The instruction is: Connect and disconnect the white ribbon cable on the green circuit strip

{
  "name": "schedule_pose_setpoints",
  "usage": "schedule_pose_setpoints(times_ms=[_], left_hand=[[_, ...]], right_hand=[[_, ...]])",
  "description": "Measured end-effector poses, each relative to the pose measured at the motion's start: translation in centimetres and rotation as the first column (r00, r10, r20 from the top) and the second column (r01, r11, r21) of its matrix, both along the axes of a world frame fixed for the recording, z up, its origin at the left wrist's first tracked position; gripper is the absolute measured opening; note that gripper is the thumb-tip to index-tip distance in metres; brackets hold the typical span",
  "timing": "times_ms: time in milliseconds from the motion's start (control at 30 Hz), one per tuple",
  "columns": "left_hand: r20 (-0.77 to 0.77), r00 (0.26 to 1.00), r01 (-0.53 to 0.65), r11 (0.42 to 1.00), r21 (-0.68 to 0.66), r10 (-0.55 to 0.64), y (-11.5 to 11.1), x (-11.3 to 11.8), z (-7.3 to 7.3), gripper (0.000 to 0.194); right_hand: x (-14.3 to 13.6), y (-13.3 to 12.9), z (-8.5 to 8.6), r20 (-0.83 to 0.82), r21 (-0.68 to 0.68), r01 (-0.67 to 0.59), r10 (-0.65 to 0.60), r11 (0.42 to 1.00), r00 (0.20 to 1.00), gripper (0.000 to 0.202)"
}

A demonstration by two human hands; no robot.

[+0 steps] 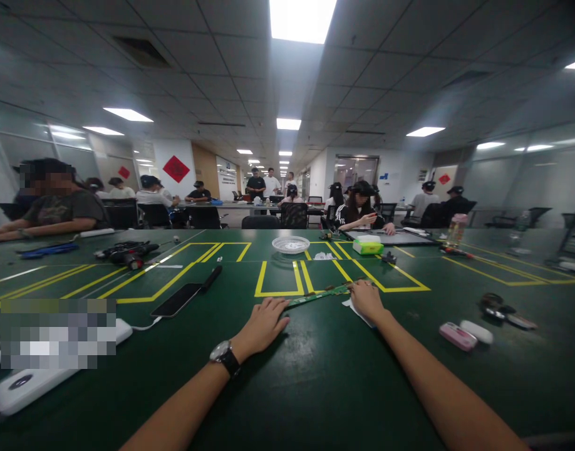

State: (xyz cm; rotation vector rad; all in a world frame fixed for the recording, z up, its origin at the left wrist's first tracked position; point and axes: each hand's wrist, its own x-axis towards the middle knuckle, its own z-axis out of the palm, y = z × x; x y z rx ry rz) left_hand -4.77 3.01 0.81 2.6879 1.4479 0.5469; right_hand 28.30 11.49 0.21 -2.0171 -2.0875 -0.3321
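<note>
A long, thin green strip with pale marks and small brownish bits along it lies at a slant on the green table between my hands. My left hand, with a watch on the wrist, rests at the strip's left end, its fingers stretched out and the thumb apart. At the other end, my right hand has its fingers curled over the strip; the fingertips are partly hidden. A piece of white paper or tissue shows under my right hand.
Beyond the strip stand a white basket and a green tissue pack. A phone and white power strip lie left. Pink and white cases lie right. Yellow tape marks the table. A person sits opposite.
</note>
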Motion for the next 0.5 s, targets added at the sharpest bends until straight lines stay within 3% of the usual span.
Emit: schedule_pose_setpoints(times_ms=[267,500], left_hand=[[0.002,1.000,0.030,0.999,-0.027,-0.030,-0.48,0.61,-0.09,0.043],[0.028,0.999,0.026,0.999,-0.024,-0.025,-0.51,0.73,-0.01,0.043]], right_hand=[[0.14,0.29,-0.57,-0.031,-0.051,-0.033,0.032,0.998,0.999,0.042],[-0.06,0.12,-0.54,-0.044,-0.143,0.013,-0.019,0.990,0.999,0.050]])
